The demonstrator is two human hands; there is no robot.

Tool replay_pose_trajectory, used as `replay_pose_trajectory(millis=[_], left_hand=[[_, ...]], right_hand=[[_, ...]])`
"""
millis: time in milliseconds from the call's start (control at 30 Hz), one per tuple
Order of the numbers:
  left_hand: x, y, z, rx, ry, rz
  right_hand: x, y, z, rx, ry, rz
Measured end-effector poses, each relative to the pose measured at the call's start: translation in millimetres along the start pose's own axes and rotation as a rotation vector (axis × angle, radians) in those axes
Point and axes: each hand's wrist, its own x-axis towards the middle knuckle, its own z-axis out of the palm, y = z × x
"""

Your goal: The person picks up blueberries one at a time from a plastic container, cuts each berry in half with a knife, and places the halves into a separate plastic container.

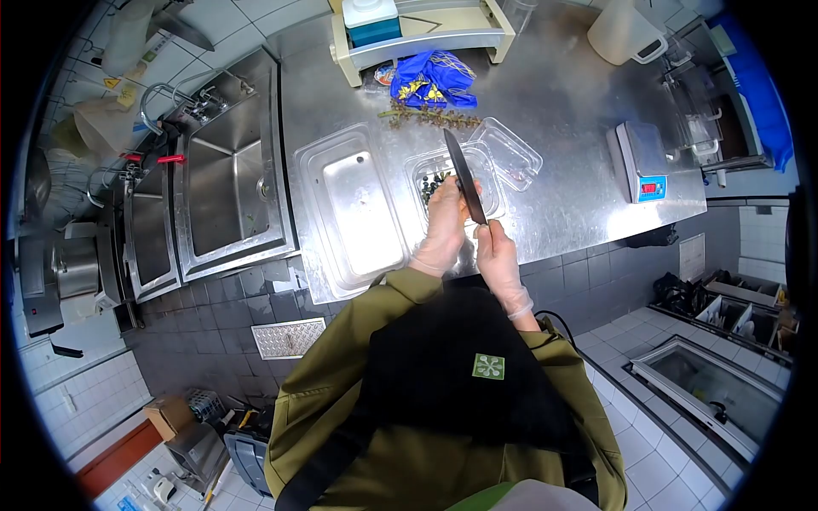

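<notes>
In the head view, my gloved right hand [499, 260] is closed on the lower end of a knife [464, 175]. Its dark blade points away from me, slanting over a clear plastic container [498, 200]. My gloved left hand [445, 217] is beside the knife, above the container's near side. Its fingers are curled and partly hidden by the blade; what they hold cannot be made out. Small round dark fruits [429, 186], possibly grapes, lie inside the container. A clear plastic lid [509, 153] rests against the container's far right corner. Beyond it lie bare brownish fruit stems [430, 116].
Left of my hands is a large clear tray [308, 183], with a double sink [277, 170] farther left. A blue bag [430, 77] lies behind the stems, before a beige rack [426, 49]. At right are a digital scale [641, 153] and a white jug [618, 34].
</notes>
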Motion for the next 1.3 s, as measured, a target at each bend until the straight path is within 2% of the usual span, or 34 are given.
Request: replay_pose_trajectory(millis=[133, 300, 400, 533, 633, 733, 933, 1133, 1300], left_hand=[[0.2, -2.3, -5.5, 0.179, -0.114, 0.087], [2.9, 1.1, -8.8, 0.360, -0.208, 0.108], [-3.1, 1.5, -2.6, 0.202, -0.150, 0.171], [-4.1, 4.5, -4.3, 0.205, -0.097, 0.129], [-7.2, 10.7, -5.7, 0.105, -0.155, 0.051], [-7.8, 16.6, -8.0, 0.015, -0.246, -0.005], [-1.6, 24.5, -13.7, -0.002, -0.280, -0.160], [-2.5, 32.7, -12.9, 0.061, -0.261, -0.215], [-1.6, 30.1, -13.6, 0.029, -0.279, -0.218]], right_hand=[[0.5, 5.6, 0.8, 0.125, -0.047, 0.053], [3.5, 8.8, 0.1, 0.445, -0.121, 0.313], [4.2, -4.4, -1.5, 0.611, -0.139, 0.415], [3.7, -7.1, -0.5, 0.663, -0.156, 0.432], [3.9, -11.6, -6.0, 0.601, -0.181, 0.439], [5.2, 7.4, 4.7, 0.319, -0.062, 0.135], [2.4, -1.2, -4.9, -0.034, -0.030, 0.018], [0.6, -2.7, -5.4, -0.368, 0.022, -0.104], [0.9, 2.8, -4.4, -0.403, 0.032, -0.127]])
